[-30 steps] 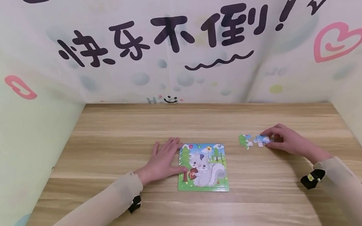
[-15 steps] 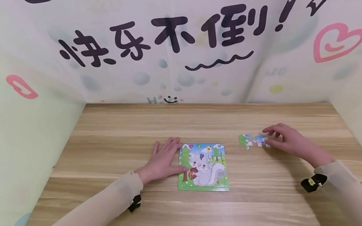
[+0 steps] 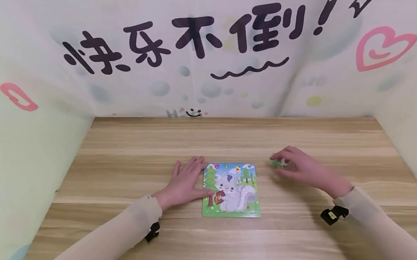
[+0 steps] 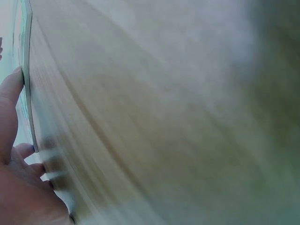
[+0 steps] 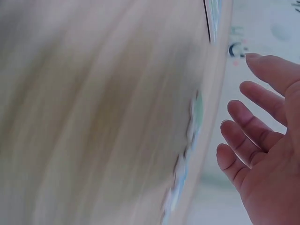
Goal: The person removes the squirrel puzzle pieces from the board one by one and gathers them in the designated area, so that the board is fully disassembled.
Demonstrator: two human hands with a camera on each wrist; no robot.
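Note:
A square jigsaw puzzle [image 3: 230, 191] with a grey-white squirrel holding an acorn lies flat on the wooden table. My left hand [image 3: 178, 189] rests at its left side, fingers spread near the upper left corner and thumb on the picture; the left wrist view has the thumb [image 4: 10, 93] at the board's edge. Right of the puzzle, my right hand [image 3: 308, 172] is over loose jigsaw pieces [image 3: 274, 163], hiding most of them in the head view. The right wrist view shows its fingers loosely bent, nothing between them, with jigsaw pieces [image 5: 197, 110] lying on the table beyond.
Pale printed cloth walls [image 3: 207, 80] with dark lettering and pink hearts enclose the table [image 3: 227, 253] at the back and both sides. Each wrist wears a dark strap, the right one [image 3: 334, 214] with a small yellow mark.
My right hand has let go of the blue-white piece at the right and moved left over the loose pieces. My left hand stays on the puzzle; the head view has shifted slightly.

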